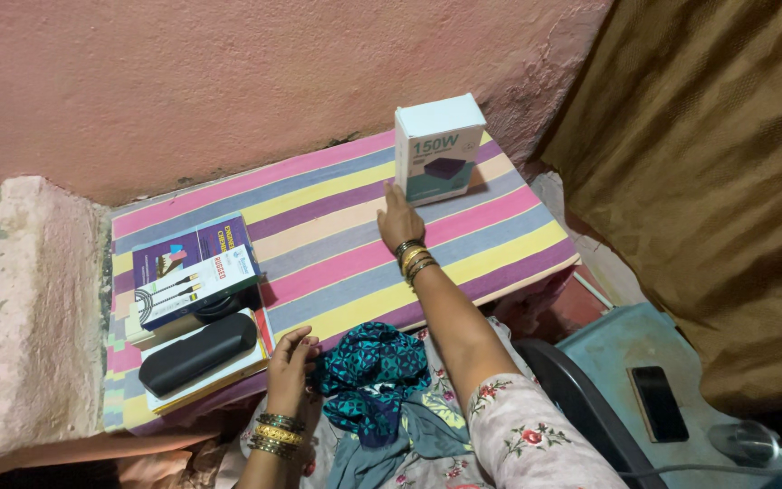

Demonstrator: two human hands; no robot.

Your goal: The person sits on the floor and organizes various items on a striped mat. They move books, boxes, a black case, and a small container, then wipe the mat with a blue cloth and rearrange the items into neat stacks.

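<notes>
There is a single view, taken from a camera worn on the person's head. It looks steeply down and forward over the person's lap onto the striped surface (337,244), which fills the middle of the frame. A pink wall (228,81) closes off the top of the frame and a brown curtain (717,181) fills the right side. The camera sits close: both forearms enter from the bottom edge, with the right hand (399,220) near the centre and the left hand (290,362) at lower centre.
</notes>
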